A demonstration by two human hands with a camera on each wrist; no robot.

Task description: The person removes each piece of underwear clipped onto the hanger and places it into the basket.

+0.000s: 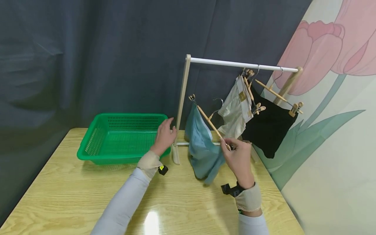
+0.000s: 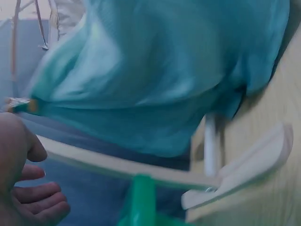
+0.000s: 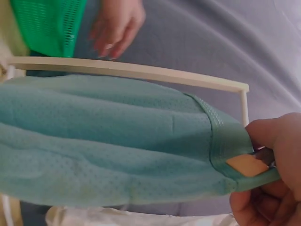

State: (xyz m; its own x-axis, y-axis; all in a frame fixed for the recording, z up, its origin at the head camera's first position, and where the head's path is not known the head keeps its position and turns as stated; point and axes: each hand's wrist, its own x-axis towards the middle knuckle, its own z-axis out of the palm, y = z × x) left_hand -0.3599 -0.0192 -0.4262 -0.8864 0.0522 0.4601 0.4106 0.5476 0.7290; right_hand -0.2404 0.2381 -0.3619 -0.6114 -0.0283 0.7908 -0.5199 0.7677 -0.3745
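Observation:
My right hand (image 1: 240, 160) pinches the near clip end of a wooden clip hanger (image 1: 209, 122), in front of the rack. From the hanger's clips hangs a blue-green garment (image 1: 202, 151) with a stitched waistband. In the right wrist view the thumb and fingers close around a wooden clip (image 3: 247, 165) on that waistband. The hanger's metal hook (image 1: 221, 103) points away, off the rail. With fingers extended and nothing held, my left hand (image 1: 164, 135) is between the basket and the rack's left post; in the left wrist view its fingers (image 2: 40, 200) are close to that post.
A green plastic basket (image 1: 123, 160) stands on the wooden table (image 1: 117, 192) at left. The rack's white rail (image 1: 220, 62) carries a cream garment (image 1: 235, 112) and a black garment (image 1: 265, 127) on clip hangers at its right end. A dark curtain (image 1: 132, 58) hangs behind.

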